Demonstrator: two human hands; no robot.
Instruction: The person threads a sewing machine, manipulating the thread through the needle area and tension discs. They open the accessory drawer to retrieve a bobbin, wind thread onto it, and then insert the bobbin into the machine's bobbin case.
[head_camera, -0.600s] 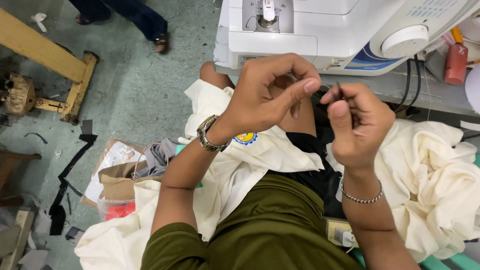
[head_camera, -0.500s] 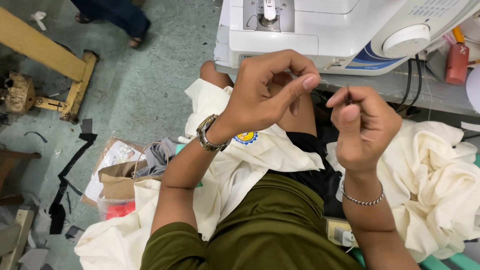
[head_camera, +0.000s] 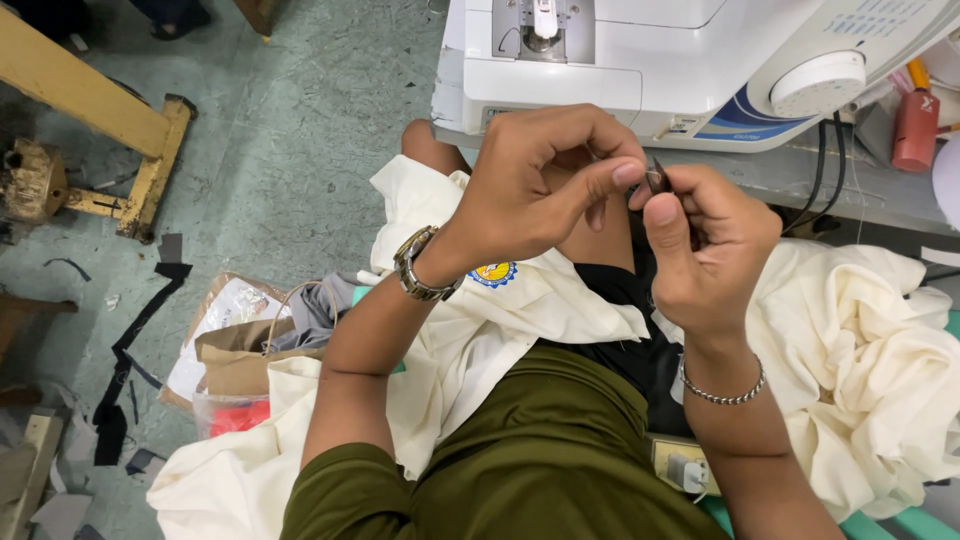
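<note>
Closer together now, both hands (head_camera: 640, 200) pinch a tiny, thin dark piece (head_camera: 658, 180) between fingertips.

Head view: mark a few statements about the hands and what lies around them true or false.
1. The left hand and right hand meet at a small dark object. True.
2. A metal wristwatch sits on the right wrist. False: the left; the right has a silver chain bracelet.
3. Cream fabric lies across the lap. True.
4. The white sewing machine is behind the person. False: it is in front.
</note>
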